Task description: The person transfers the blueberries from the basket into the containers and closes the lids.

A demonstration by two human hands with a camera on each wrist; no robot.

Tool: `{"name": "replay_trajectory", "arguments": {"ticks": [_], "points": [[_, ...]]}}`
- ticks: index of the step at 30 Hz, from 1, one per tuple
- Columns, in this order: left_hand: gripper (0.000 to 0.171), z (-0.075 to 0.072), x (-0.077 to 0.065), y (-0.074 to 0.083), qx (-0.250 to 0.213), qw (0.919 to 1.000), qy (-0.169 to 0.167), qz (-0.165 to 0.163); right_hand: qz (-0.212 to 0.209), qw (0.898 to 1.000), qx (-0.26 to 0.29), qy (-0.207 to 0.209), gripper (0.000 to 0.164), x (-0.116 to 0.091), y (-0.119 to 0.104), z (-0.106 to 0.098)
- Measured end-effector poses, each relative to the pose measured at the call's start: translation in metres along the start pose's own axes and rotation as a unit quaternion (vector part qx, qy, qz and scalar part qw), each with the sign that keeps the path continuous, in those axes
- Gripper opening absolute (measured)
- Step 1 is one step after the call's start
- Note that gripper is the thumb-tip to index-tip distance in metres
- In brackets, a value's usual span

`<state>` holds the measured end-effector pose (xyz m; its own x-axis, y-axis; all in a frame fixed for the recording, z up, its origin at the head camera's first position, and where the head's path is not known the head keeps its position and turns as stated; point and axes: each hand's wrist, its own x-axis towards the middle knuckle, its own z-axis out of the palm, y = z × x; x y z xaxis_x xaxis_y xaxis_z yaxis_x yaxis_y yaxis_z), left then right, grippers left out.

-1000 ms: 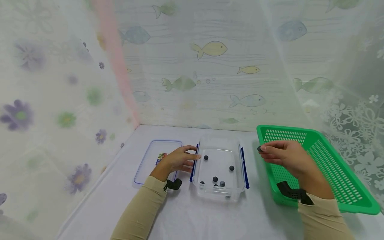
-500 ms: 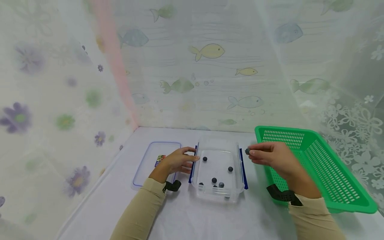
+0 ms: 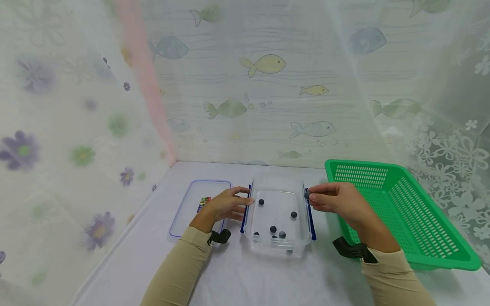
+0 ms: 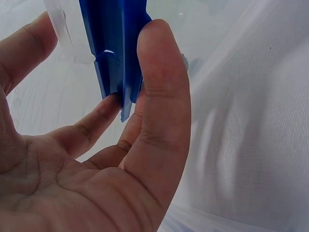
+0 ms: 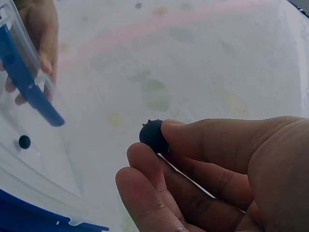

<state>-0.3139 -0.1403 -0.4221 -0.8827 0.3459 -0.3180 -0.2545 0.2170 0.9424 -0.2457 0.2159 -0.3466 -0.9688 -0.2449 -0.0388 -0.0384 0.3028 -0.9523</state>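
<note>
A clear plastic food container [image 3: 276, 204] with blue side latches stands in the middle, several blueberries [image 3: 293, 214] lying scattered on its floor. My left hand [image 3: 223, 205] grips its left side; in the left wrist view the thumb [image 4: 164, 82] lies along the blue latch [image 4: 113, 48], with other fingers behind it. Between thumb and fingertips, my right hand [image 3: 340, 203] pinches one blueberry [image 5: 153, 136], its crown showing in the right wrist view. In the head view that berry overlaps the container's right rim, at the far end of the right latch [image 3: 311, 219].
To the right stands a green plastic basket [image 3: 415, 204] with slotted walls. The container's lid [image 3: 181, 210], clear with a blue seal and a colourful label, lies flat at the left. A white cloth [image 3: 245, 280] covers the table; printed curtains [image 3: 229, 136] hang behind and beside it.
My right hand has moved left with the blueberry, from over the basket's near-left rim to the container's right rim. The left hand has kept its hold on the container.
</note>
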Motion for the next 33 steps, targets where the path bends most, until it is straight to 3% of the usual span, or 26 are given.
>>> {"name": "replay_trajectory", "arguments": {"ticks": [33], "points": [[0.083,0.0001,0.0015,-0.0038,0.007,0.9999,-0.008,0.009,-0.014,1.000,0.000,-0.013,0.039,-0.0003,0.0050,0.0059]]}}
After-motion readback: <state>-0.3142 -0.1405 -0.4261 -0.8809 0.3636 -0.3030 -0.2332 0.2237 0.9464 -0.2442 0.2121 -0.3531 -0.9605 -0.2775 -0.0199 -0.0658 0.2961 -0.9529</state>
